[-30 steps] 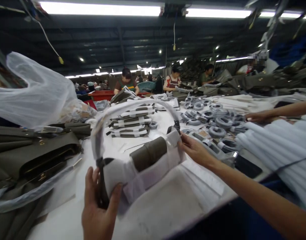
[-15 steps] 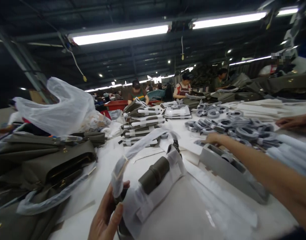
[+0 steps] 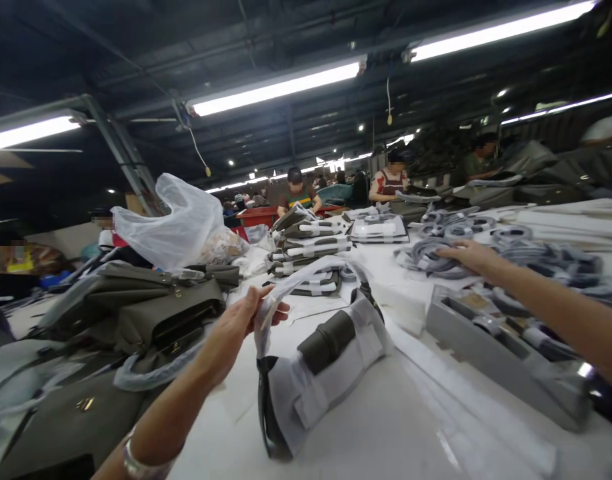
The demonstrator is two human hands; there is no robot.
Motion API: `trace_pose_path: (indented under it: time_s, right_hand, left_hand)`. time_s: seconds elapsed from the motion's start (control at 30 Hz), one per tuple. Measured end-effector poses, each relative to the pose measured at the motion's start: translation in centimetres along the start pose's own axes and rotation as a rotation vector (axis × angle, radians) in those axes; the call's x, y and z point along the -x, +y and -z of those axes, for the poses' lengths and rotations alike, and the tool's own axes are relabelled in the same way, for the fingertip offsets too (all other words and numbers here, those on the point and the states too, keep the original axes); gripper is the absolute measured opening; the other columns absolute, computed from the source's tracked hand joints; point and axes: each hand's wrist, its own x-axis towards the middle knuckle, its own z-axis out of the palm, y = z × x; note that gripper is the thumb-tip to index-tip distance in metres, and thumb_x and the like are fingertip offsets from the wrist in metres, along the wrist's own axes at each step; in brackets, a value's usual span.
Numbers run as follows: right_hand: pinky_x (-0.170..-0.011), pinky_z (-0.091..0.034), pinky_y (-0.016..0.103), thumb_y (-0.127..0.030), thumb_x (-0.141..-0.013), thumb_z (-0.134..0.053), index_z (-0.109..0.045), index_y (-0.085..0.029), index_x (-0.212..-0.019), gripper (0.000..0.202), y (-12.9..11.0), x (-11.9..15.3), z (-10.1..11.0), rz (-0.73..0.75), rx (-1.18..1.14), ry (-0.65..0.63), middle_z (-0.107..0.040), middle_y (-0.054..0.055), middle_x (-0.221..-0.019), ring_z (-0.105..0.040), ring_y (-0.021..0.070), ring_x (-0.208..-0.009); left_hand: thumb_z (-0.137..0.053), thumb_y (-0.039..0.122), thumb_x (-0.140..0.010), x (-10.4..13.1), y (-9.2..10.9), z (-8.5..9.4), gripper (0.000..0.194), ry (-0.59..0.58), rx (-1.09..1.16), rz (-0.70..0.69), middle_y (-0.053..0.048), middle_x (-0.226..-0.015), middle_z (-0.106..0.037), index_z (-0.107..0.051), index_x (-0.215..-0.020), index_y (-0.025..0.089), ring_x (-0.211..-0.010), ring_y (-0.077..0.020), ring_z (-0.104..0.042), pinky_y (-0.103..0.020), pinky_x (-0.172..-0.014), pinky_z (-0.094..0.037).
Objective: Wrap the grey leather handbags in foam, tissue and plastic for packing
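A dark olive handbag (image 3: pixel 331 340), partly covered in white wrapping, stands on the white table in front of me. Its arched handle (image 3: pixel 316 273) is wrapped in thin white material. My left hand (image 3: pixel 266 310) curls its fingers around the left side of that handle. Over to the right, my right hand (image 3: pixel 469 257) reaches across to a pile of coiled grey straps, with its fingers closed on the edge of a coiled strap (image 3: pixel 431 257). Below my right forearm lies a grey tray (image 3: pixel 486 360) with small rolls and other items in it.
More olive bags (image 3: pixel 171 313) are heaped at the left, beside a translucent plastic bag (image 3: pixel 176 220). Wrapped flat bags (image 3: pixel 311 250) form a stack behind the handbag. Long white strips (image 3: pixel 466 393) lie between handbag and tray. Several people work farther back, near a red bin (image 3: pixel 259 217).
My left hand has moved from the handbag's left end up to its handle. My right hand has gone from near the tray's far end to the coiled straps. The view has shifted left.
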Motion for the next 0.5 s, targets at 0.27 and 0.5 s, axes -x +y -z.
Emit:
trace_pose_path:
  time_s: [0.27, 0.5]
  right_hand:
    - [-0.063, -0.056, 0.023, -0.042, -0.070, -0.082, -0.072, -0.024, -0.096, 0.033, -6.4, 12.9, 0.6, -0.042, -0.782, -0.309, -0.069, 0.005, -0.099, -0.062, 0.0133, -0.071]
    - [-0.055, -0.052, 0.014, -0.020, -0.070, -0.086, -0.067, -0.017, -0.088, 0.026, -10.9, 21.6, -6.9, -0.095, -1.238, -0.501, -0.063, -0.003, -0.080, -0.054, 0.0041, -0.057]
  left_hand:
    - [-0.066, 0.047, -0.088, -1.4, 3.9, -0.8, 0.031, -0.400, 0.015, 0.117, 0.002, -0.073, -0.056, -0.066, -0.087, 0.016, -0.062, -0.0083, -0.048, -0.019, -0.059, -0.040]
    - [-0.075, 0.040, -0.081, -1.4, 4.9, -3.0, 0.028, -0.231, 0.149, 0.069, 0.002, -0.076, -0.058, -0.060, -0.083, 0.016, -0.060, -0.0065, -0.051, -0.016, -0.054, -0.038]
